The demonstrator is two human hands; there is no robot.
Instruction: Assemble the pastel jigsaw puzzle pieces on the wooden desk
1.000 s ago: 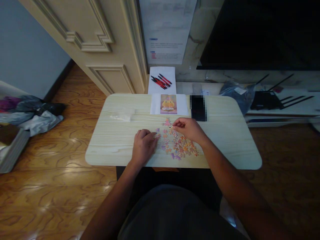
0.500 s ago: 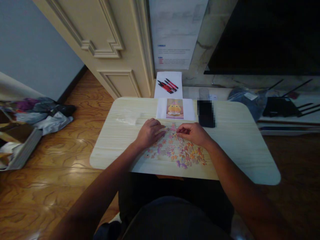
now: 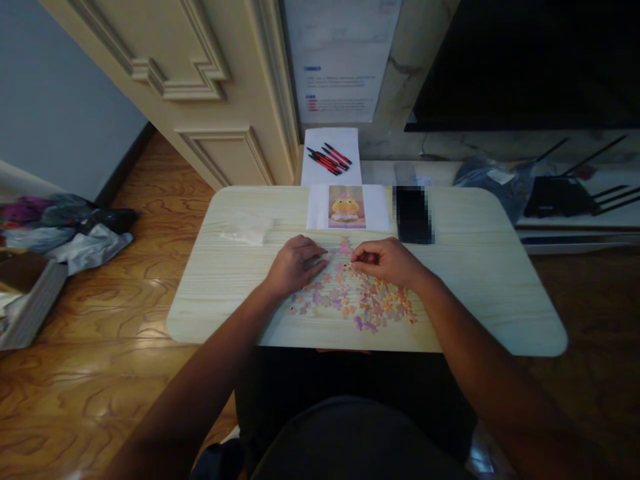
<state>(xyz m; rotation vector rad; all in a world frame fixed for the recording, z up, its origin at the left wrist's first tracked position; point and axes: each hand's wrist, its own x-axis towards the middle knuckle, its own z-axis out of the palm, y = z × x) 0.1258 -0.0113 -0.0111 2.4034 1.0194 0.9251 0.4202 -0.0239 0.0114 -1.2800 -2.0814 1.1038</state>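
Note:
Many small jigsaw puzzle pieces (image 3: 383,300), mostly orange, pink and purple, lie loose on the pale wooden table (image 3: 210,280). My right hand (image 3: 383,260) is closed in a pinch on a small pale puzzle piece (image 3: 349,266) above the upper part of the pile. On the left of the pieces my left hand (image 3: 299,265) rests low, fingers bent and thumb apart from the index finger. A tiny dark spot shows at its fingertip; I cannot make out what it is. A few pink pieces (image 3: 345,247) lie together between the hands.
A sheet with a yellow cartoon picture (image 3: 347,207) lies at the table's back edge, beside a dark phone (image 3: 414,217). A clear plastic bag (image 3: 247,230) is at the back left. Red and black pens (image 3: 329,160) lie on white paper behind the table.
The view has shifted slightly. My right hand stays pinched over the pieces and has moved a little. My left hand has barely moved.

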